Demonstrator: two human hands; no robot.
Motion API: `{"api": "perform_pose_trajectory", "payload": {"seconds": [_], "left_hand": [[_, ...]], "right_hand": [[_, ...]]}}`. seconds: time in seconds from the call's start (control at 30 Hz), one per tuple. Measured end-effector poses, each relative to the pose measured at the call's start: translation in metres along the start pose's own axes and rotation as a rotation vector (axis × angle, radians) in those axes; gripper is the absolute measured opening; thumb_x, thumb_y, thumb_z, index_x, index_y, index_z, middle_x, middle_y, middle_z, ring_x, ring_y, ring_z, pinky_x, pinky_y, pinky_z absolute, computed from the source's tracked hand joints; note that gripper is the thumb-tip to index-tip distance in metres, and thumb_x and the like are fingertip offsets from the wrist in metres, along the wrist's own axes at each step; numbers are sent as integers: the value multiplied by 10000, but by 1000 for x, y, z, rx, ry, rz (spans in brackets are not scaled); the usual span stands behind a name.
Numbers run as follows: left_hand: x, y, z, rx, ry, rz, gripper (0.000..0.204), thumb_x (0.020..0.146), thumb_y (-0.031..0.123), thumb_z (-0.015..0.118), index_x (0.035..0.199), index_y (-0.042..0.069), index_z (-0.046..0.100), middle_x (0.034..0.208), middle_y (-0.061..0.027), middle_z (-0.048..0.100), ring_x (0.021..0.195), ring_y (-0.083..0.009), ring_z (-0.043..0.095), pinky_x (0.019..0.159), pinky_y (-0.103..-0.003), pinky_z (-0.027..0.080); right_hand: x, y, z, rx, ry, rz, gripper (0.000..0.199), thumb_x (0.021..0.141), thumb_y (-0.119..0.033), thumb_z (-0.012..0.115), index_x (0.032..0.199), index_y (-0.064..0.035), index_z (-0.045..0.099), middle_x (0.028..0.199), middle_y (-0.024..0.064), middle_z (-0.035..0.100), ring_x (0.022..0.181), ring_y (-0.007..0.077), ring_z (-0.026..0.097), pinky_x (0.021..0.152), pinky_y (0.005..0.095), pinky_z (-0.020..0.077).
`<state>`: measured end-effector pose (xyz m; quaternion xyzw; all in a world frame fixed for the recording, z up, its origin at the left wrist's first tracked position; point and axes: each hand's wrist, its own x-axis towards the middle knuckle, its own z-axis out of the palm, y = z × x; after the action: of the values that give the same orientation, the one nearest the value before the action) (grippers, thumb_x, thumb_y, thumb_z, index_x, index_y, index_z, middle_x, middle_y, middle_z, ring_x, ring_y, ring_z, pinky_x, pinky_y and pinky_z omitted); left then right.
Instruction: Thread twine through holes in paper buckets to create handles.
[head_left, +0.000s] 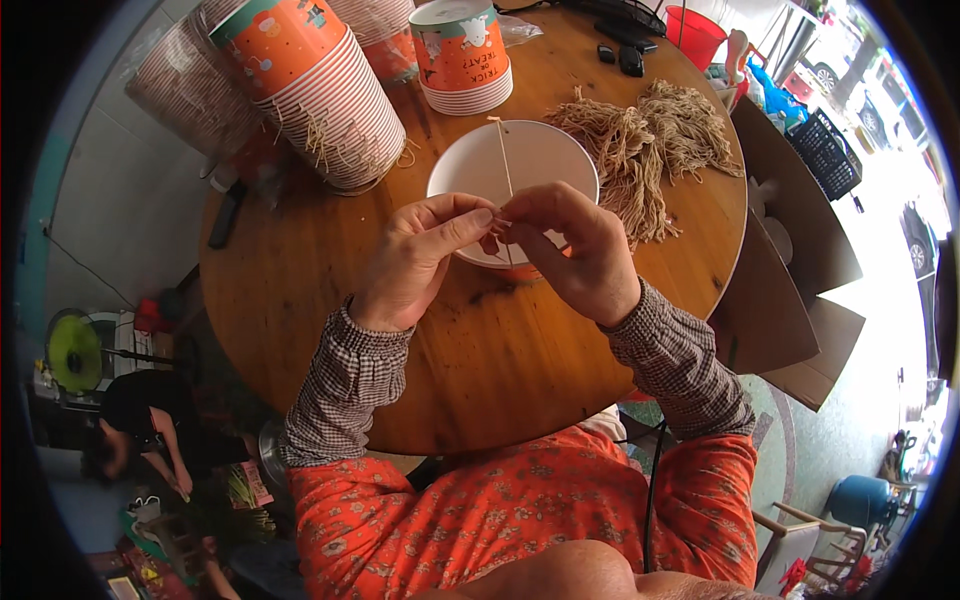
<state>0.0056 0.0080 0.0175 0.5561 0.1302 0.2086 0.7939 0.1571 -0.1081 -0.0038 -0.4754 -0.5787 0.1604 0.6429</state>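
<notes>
While both hands are meeting over the round wooden counter, the left hand and the right hand are pinching a thin tan string between closed fingers. The string is running up across a white paper bucket standing just behind the hands, which are covering its near rim. A heap of tan cords is lying to the right of it. Stacks of orange printed paper buckets are leaning at the far left, and a shorter stack is standing behind. Cardboard boxes are crowding the counter's right edge.
</notes>
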Motion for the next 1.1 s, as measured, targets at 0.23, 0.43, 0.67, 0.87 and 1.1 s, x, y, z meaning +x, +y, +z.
{"api": "perform_pose_trajectory", "payload": {"seconds": [0.23,0.43,0.67,0.87,1.1], "left_hand": [[0,-3,4,66,6,22,195,925,134,643,1044,-20,652,928,-47,680,828,-100,622,791,-238,499],[-4,-6,11,486,75,207,150,915,115,658,1019,6,657,920,-30,685,838,-72,627,759,-221,510],[-6,-8,16,852,103,472,67,858,36,666,920,27,645,862,-24,645,817,-126,632,692,-256,509],[-4,-13,14,1180,83,689,108,820,31,674,925,43,653,868,-48,628,748,-192,619,737,-327,488],[3,-13,33,1025,229,595,139,817,91,707,950,72,672,848,-44,657,697,-176,612,852,-351,435]], "right_hand": [[1,-4,-6,-12,-20,60,101,884,-19,635,982,-3,653,870,56,694,795,121,667,724,253,534],[2,3,-11,55,-4,112,91,882,-24,635,970,-10,652,831,62,688,780,129,676,709,262,535],[6,-1,-18,-426,37,-111,67,898,-42,588,957,-55,557,741,141,634,677,311,658,572,372,515],[3,5,-16,-420,90,-98,55,911,-59,577,937,-57,529,711,138,615,641,326,639,547,392,502],[4,-10,-19,-457,26,-155,68,897,-40,577,949,-59,538,752,130,620,660,323,640,548,385,502]]}}
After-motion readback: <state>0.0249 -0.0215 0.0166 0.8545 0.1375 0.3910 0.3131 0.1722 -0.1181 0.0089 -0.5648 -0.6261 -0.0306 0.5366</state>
